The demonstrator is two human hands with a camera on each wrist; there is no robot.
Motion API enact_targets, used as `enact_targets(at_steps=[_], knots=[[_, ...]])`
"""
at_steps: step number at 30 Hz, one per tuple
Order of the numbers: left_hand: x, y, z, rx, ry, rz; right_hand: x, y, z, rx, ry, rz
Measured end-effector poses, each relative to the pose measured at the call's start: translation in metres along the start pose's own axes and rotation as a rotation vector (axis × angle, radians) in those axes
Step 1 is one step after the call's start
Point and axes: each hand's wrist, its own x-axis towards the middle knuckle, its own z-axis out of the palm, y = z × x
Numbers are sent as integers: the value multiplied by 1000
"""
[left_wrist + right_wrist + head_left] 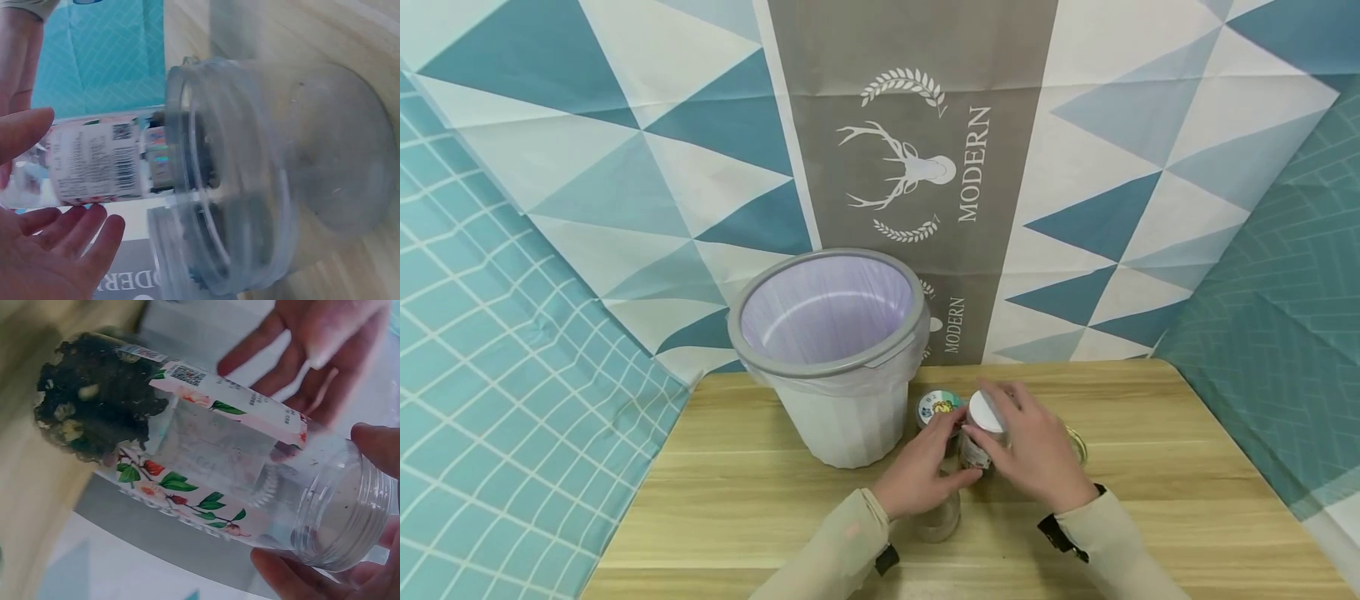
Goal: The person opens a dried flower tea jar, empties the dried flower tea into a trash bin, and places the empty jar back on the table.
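A clear jar (212,462) with a flower-printed label holds dark dried bits at its base, probably tea. In the head view its round top (987,412) looks white. My right hand (1033,446) grips it around the threaded neck, thumb on one side and fingers on the other. Beside the jar is my left hand (921,471), its fingers (81,231) extended and loosely spread along the label; whether they touch it is unclear. Close to the left wrist stands a wide, empty-looking clear jar (250,175) with no lid on. Another jar with a green-and-white printed lid (937,404) stands behind the left hand.
A white bin (850,421) with a grey rim and a thin liner stands left of the jars. A gold-rimmed round piece (1077,446) lies partly hidden behind my right hand. The wooden tabletop (730,500) meets a patterned cloth backdrop (1075,208).
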Motion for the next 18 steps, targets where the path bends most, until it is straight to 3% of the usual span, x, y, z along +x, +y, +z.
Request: enact_targets(at_steps=[10,15,18], knots=[[-3,9,-13,44,115,71,13,-16,-45,112,72,14],[-3,13,-15,71,224,128,15,-26,-61,183,102,2],[-3,16,-19,25,296,164,16,-30,-69,237,119,-40]])
